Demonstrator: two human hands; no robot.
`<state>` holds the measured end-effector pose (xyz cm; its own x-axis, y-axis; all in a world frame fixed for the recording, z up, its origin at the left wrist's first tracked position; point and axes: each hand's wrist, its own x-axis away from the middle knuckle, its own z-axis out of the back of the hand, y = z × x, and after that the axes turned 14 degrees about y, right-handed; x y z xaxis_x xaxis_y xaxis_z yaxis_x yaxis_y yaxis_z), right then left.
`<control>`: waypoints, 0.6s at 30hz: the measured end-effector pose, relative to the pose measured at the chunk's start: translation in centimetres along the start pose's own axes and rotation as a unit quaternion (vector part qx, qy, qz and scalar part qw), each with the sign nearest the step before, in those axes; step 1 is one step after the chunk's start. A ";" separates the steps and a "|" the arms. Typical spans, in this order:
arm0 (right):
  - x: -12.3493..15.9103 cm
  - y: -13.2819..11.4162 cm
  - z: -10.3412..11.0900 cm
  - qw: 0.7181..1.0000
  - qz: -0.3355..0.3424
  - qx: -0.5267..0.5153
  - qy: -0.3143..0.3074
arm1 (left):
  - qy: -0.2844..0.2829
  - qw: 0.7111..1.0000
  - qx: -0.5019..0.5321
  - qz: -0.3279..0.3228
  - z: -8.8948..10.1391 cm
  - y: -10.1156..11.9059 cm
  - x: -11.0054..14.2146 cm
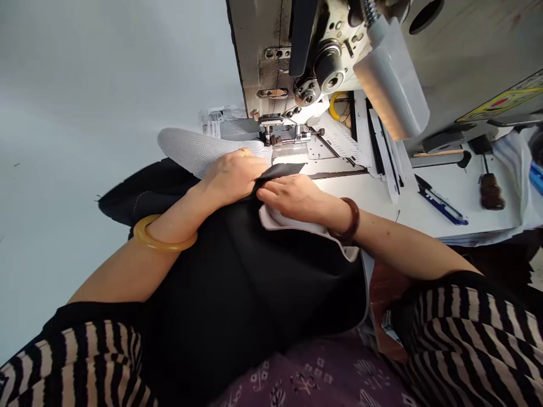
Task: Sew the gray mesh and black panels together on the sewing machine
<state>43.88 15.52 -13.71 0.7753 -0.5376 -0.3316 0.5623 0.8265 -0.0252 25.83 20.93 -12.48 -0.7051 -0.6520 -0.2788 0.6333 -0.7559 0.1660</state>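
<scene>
Left hand (237, 172): fingers curled closed, pinching black fabric (254, 265) at its edge.
Right hand (292, 195): fingers bent inward, gripping the same cloth by its raised flap.
Black fabric: draped toward the lap, gripped edge near the presser foot (267, 136).
Mesh piece (195, 148): beside left hand, reaching the foot.
Fabric step: probably edge alignment.
Next handling: likely calls for layers held flush.

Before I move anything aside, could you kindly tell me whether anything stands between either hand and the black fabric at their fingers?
Nothing visible does: the left hand and right hand both hold the black fabric directly, near the sewing machine.
</scene>
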 end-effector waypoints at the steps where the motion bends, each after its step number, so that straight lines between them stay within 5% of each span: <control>1: 0.2 0.2 0.3 1.000 -0.006 -0.001 -0.001 | -0.008 1.000 0.000 0.011 0.0 0.2 0.0; 6: 0.6 0.6 0.9 1.000 -0.021 0.003 -0.020 | -0.024 0.999 -0.007 0.048 -0.2 0.8 -0.1; 18: 0.0 1.5 1.9 0.996 -0.067 0.017 -0.063 | -0.030 0.999 -0.033 0.016 -0.6 0.1 -1.7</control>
<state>45.22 16.42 -11.93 0.7211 -0.6615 -0.2058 0.6714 0.7406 -0.0280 27.26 22.02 -12.57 -0.7006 -0.6797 -0.2172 0.6741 -0.7303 0.1111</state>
